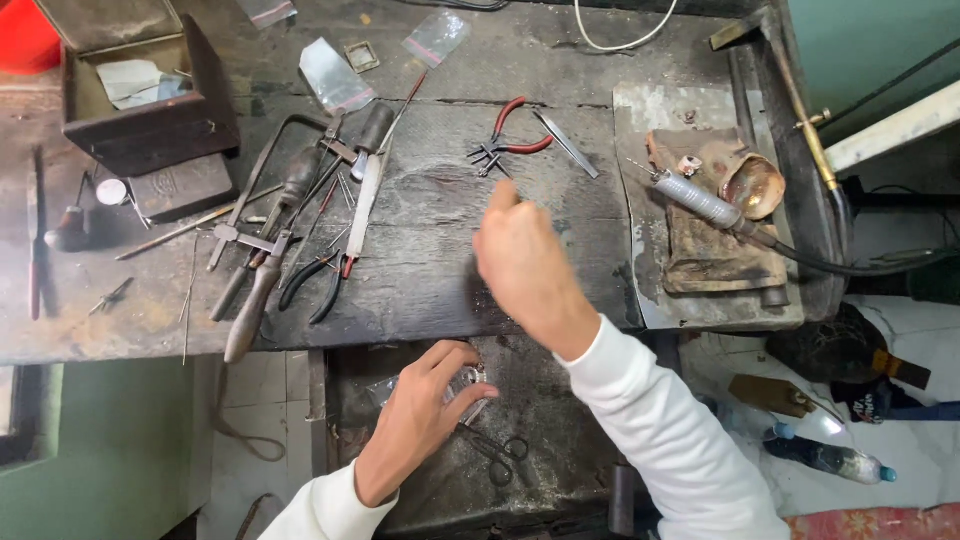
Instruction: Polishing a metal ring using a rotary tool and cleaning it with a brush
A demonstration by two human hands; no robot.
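Observation:
My right hand [525,265] is raised over the dark workbench [440,230], fingers pointing away toward the red-handled pliers [512,135] and a metal tweezer [566,144]; nothing shows in it. My left hand [425,415] is lower, over the pull-out tray [540,470] below the bench edge. It is closed around a small clear plastic bag [468,385]. A pair of black scissors [495,450] lies on the tray just right of that hand.
Files, pliers and a saw frame [290,215] lie spread on the bench's left half. A dark wooden box [145,95] stands at the back left. A torch with hose [715,210] rests on a charred pad at right. Bottles lie on the floor at lower right.

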